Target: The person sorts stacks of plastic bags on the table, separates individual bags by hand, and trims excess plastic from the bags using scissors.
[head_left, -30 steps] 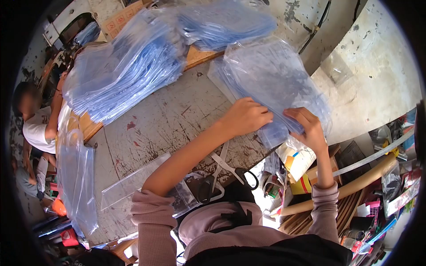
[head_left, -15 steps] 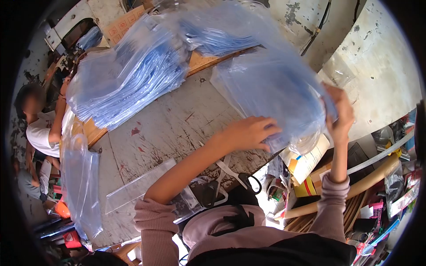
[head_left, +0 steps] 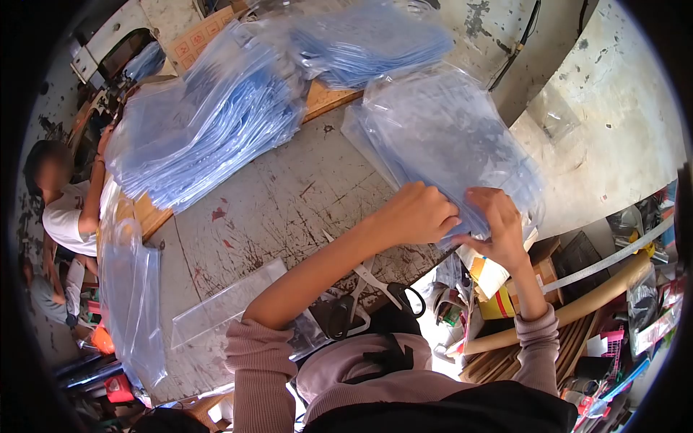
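A stack of clear bluish plastic sheets (head_left: 447, 123) lies at the right part of the worn table. My left hand (head_left: 426, 213) is closed at the near edge of this stack, its fingertips on the plastic. Just to its right, my right hand (head_left: 499, 225) grips the near corner of the sheets between thumb and fingers. Black-handled scissors (head_left: 368, 278) rest at the table's front edge, below my left forearm. Nearby lies a flat clear plastic piece (head_left: 231, 303), partly covered by that forearm.
Larger piles of plastic sheets stand at the back left (head_left: 209, 123) and back centre (head_left: 372, 43). Plastic hangs over the left edge (head_left: 131, 303). A person (head_left: 68, 209) is at the far left. Cardboard tubes (head_left: 563, 314) and clutter lie below right.
The upper sheet, lifted and blurred half a second ago, now lies flat on the stack. My right hand has come back left and down, close to my left hand, whose fingers have closed.
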`<state>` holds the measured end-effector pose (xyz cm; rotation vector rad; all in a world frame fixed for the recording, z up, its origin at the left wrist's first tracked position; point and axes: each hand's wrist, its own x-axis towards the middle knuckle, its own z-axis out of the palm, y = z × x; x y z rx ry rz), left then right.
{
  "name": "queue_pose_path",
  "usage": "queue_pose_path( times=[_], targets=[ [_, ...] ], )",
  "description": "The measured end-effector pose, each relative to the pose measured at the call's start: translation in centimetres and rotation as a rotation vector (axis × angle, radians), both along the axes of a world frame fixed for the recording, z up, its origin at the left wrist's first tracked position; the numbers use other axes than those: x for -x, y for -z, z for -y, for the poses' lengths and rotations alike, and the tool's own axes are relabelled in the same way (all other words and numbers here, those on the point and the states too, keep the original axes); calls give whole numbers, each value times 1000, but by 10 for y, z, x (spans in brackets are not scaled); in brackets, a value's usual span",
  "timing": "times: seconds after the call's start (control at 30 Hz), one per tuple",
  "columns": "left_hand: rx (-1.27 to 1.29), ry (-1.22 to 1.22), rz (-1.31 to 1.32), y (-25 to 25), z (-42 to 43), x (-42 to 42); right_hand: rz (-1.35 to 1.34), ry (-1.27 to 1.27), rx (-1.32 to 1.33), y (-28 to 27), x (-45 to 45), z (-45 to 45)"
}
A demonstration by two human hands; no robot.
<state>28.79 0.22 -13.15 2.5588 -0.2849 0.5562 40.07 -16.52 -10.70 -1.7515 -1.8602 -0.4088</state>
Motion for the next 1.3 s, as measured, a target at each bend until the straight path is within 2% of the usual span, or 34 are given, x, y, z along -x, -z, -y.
queue_pose_path(
  times=[0.07,0.17,0.23,0.3,0.37,0.43,0.5,0.53,0.6,0.63,0.7,0.73,0.8,0.83,0.9,1.0,1.23,1.3],
  targets=[
    [29,-22,21,-2,0,-1,-135,202,2,11,-3,2],
    [48,-50,-24,-8,-1,0,-260,58,94,0,-13,-2],
    [41,-62,-82,-11,0,-1,-265,84,101,-2,-13,-3],
    [46,-82,-11,-10,1,-2,-266,106,109,-3,-8,-6],
    [39,-97,78,3,1,0,-51,352,-17,6,7,-5],
    [27,-101,167,8,4,4,-126,401,-7,18,2,-1],
    [-10,-228,211,13,7,9,-113,241,-30,13,-19,-1],
    [-9,-226,206,7,7,12,-148,280,-145,5,-26,-5],
    [1,-187,272,-2,4,16,-392,533,-263,-19,-38,-11],
    [1,-176,296,-3,2,18,-291,556,-381,-38,-34,-11],
    [-297,-115,105,9,-10,21,64,384,-559,-51,-40,-11],
    [-300,-125,107,14,-13,22,64,374,-563,-51,-38,-14],
    [-311,0,-49,19,-18,21,275,141,-271,-46,-29,-10],
    [-312,8,-45,18,-19,19,278,150,-271,-39,-26,-9],
    [-347,46,-4,20,-19,16,107,60,13,-21,-24,-7],
    [-199,59,-22,20,-23,16,32,35,88,-10,-20,-5],
    [-279,38,-126,8,-23,9,-68,50,95,-7,-22,-5],
    [-182,89,40,12,-27,6,-79,46,109,-6,-22,-5]
  ],
)
